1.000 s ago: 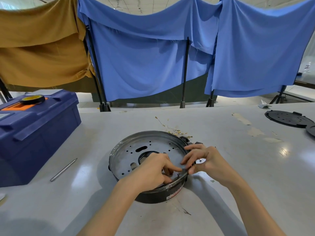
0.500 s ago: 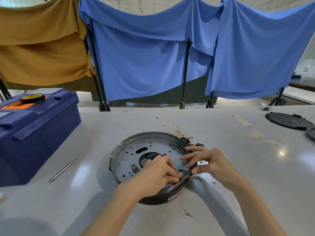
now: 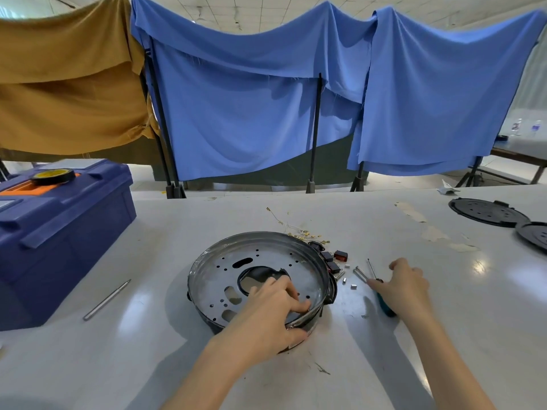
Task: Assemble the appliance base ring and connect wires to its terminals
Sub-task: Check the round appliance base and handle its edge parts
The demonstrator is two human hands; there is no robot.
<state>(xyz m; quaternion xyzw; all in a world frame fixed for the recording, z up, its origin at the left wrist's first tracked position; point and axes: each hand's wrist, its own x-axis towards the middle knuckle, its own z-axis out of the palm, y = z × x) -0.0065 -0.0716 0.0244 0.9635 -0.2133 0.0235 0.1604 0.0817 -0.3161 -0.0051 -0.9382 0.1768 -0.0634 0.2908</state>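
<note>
The near rim of the ring [image 3: 284,255] is covered by the left hand [image 3: 266,309]. The middle of the screwdriver [image 3: 385,306] is hidden under the right hand [image 3: 407,287]; a grip cannot be told. The toolbox [image 3: 65,232] is cut off at the left edge, a black disc [image 3: 532,235] at the right.
</note>
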